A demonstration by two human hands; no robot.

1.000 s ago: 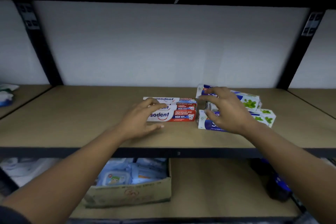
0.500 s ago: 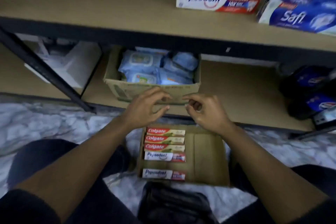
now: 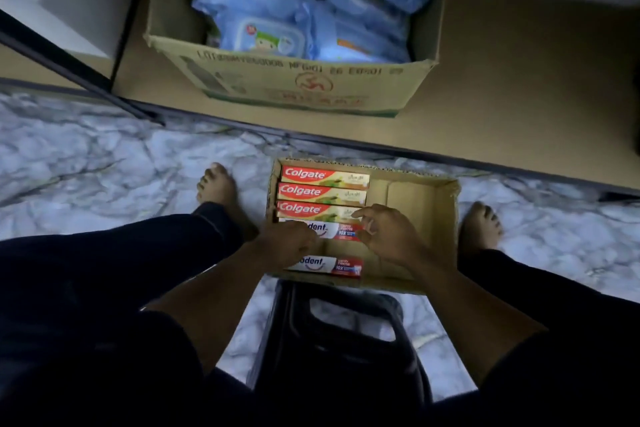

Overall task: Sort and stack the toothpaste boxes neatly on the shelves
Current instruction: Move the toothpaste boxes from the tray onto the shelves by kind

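A low cardboard box (image 3: 446, 218) lies on the floor between my feet. Three red Colgate boxes (image 3: 323, 191) sit side by side at its far left. Just nearer lies a white-and-red Pepsodent box (image 3: 334, 230), and a second Pepsodent box (image 3: 332, 265) rests by the near wall. My left hand (image 3: 287, 246) covers and grips the left end of the upper Pepsodent box. My right hand (image 3: 388, 236) pinches its right end between thumb and forefinger. The right half of the box holds nothing.
On the bottom shelf board (image 3: 519, 80) stands a larger carton (image 3: 294, 80) full of blue wet-wipe packs. A black shelf post (image 3: 69, 59) slants at the left. Marble-patterned floor (image 3: 86, 166) surrounds the box. A black stool (image 3: 346, 340) sits beneath me, my bare feet either side.
My view dropped from the upper shelf to the floor. Both hands left the shelved boxes, came down into the low box and closed on the upper Pepsodent box.
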